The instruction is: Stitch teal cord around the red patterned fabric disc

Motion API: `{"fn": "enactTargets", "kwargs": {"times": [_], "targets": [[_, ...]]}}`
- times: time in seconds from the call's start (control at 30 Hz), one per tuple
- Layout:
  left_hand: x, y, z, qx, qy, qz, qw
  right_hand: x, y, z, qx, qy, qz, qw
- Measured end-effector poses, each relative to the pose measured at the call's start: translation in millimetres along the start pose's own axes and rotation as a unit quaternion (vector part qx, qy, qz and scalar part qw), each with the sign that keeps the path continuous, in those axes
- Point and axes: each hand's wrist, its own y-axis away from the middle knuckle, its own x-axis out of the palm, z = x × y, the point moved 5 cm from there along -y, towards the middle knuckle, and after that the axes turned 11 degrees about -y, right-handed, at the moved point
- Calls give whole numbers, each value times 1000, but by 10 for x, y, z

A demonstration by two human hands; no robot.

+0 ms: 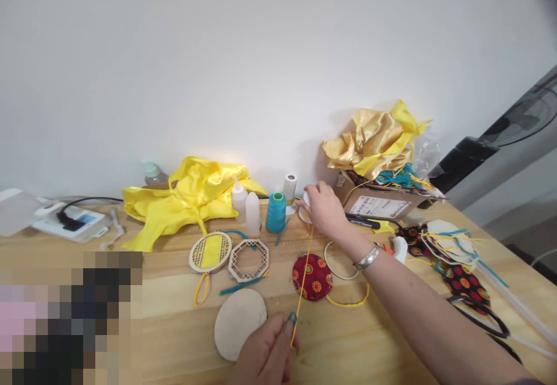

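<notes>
My left hand (267,350), low in the middle, is closed in a pinch on a teal cord (292,316) bent into a small loop. A yellow thread (303,277) runs taut from there up to my right hand (325,211). Those fingers are closed round a white spool (306,200) on the far part of the table; the thread's exact start is hidden. Under the thread lies a dark red patterned disc (319,280) with a yellow cord edge. A plain pale disc (238,324) rests beside my left hand.
Behind stand a teal thread cone (275,213), a white roll (290,187) and white bottles (253,215). Wooden lattice frames (249,261) lie left of centre, near crumpled yellow cloth (191,196). A cardboard box (378,204) with fabric scraps and a hot glue gun (399,249) are at right.
</notes>
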Motion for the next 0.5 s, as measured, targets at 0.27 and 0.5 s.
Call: {"fn": "enactTargets", "kwargs": {"times": [0.27,0.5], "targets": [[-36,10,1,-54,88,-24,994,-28,77,46,-7,7,23,1000],[-97,30,-63,-38,97,-70,992,-328,1013,459,61,-283,169,942]]}}
